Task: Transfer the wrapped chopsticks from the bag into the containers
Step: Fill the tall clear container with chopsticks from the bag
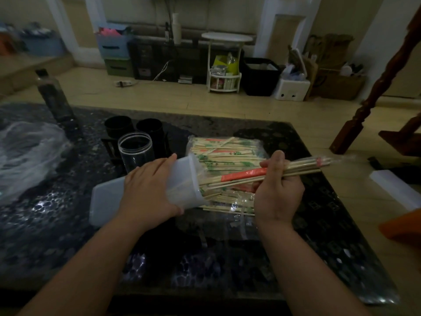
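Gripping pale chopsticks [243,174], clear-wrapped, red-banded.

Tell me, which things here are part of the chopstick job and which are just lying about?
In the job: left hand, tilted white container, right hand, chopstick bundle, bag of chopsticks, clear jar, black cups.
Lying about: dark bottle, crumpled plastic, white stand on the floor.
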A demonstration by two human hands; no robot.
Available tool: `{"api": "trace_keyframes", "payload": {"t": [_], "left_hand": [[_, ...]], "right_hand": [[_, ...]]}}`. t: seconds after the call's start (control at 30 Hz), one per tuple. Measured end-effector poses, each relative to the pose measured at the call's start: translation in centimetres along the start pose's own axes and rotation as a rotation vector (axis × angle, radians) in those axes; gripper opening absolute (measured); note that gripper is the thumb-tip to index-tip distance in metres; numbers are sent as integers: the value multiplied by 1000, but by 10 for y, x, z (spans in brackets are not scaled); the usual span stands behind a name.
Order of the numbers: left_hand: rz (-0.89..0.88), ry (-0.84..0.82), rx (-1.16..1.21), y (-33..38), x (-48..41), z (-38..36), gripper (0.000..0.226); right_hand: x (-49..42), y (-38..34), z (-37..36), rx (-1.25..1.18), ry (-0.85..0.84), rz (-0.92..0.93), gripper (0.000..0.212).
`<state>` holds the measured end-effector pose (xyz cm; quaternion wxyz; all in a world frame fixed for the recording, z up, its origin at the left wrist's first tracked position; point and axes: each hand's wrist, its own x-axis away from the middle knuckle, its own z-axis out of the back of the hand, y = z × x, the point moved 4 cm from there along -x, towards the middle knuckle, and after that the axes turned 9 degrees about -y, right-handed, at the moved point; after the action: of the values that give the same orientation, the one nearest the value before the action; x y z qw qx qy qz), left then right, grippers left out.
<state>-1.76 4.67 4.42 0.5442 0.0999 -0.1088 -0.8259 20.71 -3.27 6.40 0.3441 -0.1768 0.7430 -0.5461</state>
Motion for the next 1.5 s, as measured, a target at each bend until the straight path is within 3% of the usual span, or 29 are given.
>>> {"api": "trace_keyframes", "payload": {"t": [0.07,0.17,0.2,0.23,0.3,0.37,0.4,0.5,0.53,0.57,0.67,0.7,0.73,0.83,1.0,1.1,1.23,1.33,1.4,1.5], "left_hand": [[-2,-1,8,0,0,0,129],[-1,-8,-2,1,1,0,129],[1,-7,-2,2,1,0,129],[4,-7,0,2,1,1,129],[6,-11,8,1,1,1,129],[1,-11,11,1,1,1,128],[-1,-11,9,1,2,0,128],[-2,-11,-1,2,1,-1,129],[-2,-11,-1,2,1,-1,129],[-1,-12,1,2,1,-1,128],[-1,-11,9,3,2,0,128],[-3,-11,12,3,2,0,127],[-4,-10,15,3,3,0,127],[-2,-17,14,3,2,0,127],[11,-9,33,1,2,2,128],[25,12,35,-1,2,3,129],[33,20,50,-4,1,2,128],[28,24,43,-3,2,2,128],[26,29,43,-2,2,2,128],[27,30,33,-2,3,3,128]], "right_hand": [[-2,5,-5,-11,-97,-123,32],[3,25,-22,21,-428,-385,4],[5,31,-25,-45,-448,-448,13],[4,37,-24,-150,-376,-498,19],[-3,42,-17,-328,-141,-545,13],[-8,46,-14,-349,-79,-585,4],[-8,51,-14,-292,-129,-622,7],[11,58,-26,-20,-571,-766,5],[15,60,-27,-1,-624,-773,4],[13,60,-27,-34,-570,-747,4],[-6,55,-13,-169,-186,-588,9],[-9,55,-11,-164,-143,-559,13],[-9,56,-11,-113,-171,-556,16],[5,61,-20,98,-502,-607,18],[-13,49,-8,320,-461,-406,14],[-11,60,-8,503,-638,-445,16],[-9,66,-6,812,-769,-358,19],[2,70,-9,924,-1013,-492,21],[12,76,-10,1121,-1179,-522,32],[20,85,-10,1275,-1282,-532,35]]}}
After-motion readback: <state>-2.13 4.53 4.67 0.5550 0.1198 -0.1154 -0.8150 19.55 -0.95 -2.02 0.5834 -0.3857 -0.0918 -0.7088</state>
